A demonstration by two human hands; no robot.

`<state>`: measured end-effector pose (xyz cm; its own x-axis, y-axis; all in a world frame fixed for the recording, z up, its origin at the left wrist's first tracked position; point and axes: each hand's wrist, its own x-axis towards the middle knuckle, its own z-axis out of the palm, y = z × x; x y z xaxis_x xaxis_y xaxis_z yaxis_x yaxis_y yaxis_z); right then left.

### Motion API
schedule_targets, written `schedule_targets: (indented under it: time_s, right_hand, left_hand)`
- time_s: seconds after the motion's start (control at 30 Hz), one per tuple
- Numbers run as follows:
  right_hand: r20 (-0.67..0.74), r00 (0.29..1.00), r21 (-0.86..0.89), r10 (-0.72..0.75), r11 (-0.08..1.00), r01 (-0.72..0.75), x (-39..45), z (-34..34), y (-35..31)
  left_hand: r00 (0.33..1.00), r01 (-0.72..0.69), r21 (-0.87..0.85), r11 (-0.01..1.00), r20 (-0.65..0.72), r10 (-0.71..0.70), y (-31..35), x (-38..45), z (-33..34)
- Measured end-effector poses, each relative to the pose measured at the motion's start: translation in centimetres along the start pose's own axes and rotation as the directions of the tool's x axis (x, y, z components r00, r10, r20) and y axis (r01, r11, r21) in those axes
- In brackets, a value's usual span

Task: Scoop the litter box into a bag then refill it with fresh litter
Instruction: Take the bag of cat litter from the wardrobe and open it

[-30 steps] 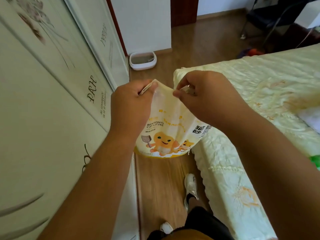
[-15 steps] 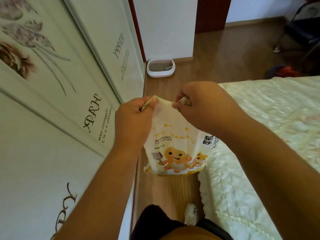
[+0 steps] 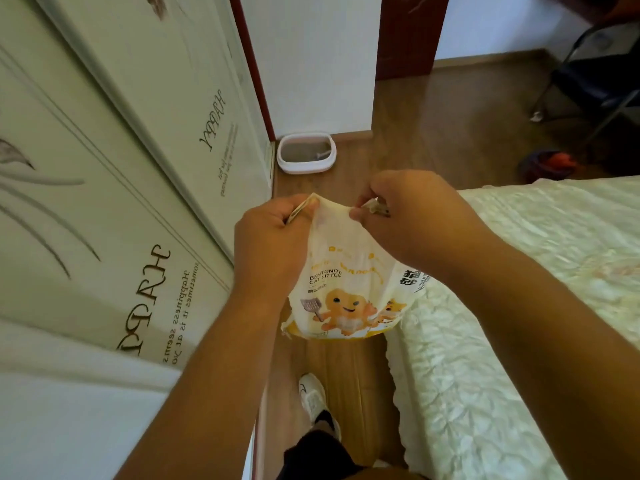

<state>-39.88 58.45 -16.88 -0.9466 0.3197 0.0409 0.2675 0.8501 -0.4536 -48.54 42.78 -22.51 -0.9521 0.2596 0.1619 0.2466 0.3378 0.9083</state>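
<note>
A white and yellow bag of bentonite cat litter (image 3: 346,289) with a cartoon figure hangs in front of me above the floor. My left hand (image 3: 270,244) grips its top left corner. My right hand (image 3: 408,216) pinches the top right corner. The bag's top edge is stretched between both hands. A white litter box (image 3: 306,166) with grey litter and a small scoop inside sits on the wooden floor ahead, against the wall by the wardrobe's end.
A wardrobe with printed sliding doors (image 3: 121,202) runs along the left. A bed with a pale quilted cover (image 3: 519,289) fills the right, leaving a narrow wooden aisle (image 3: 346,368). My foot in a white shoe (image 3: 313,398) is below. A dark chair (image 3: 588,84) stands far right.
I have walked forward along the aisle with the bag; the litter box is nearer. Both hands keep the same grip on the bag's top.
</note>
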Motion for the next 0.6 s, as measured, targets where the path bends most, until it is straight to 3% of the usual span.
schedule_targets:
  time_s: [0.4, 0.6]
  right_hand:
    - [-0.023, 0.99, 0.024, 0.137, 0.99, -0.136, 15.1, 1.9, -0.5]
    - [-0.039, 0.989, 0.054, 0.142, 0.989, -0.14, 21.5, 2.4, 0.5]
  left_hand:
    - [0.989, -0.074, 0.023, 0.997, 0.133, 0.071, -3.3, 17.0, 1.5]
    - [0.989, -0.066, 0.051, 0.997, 0.136, 0.058, -3.7, 23.3, 2.8]
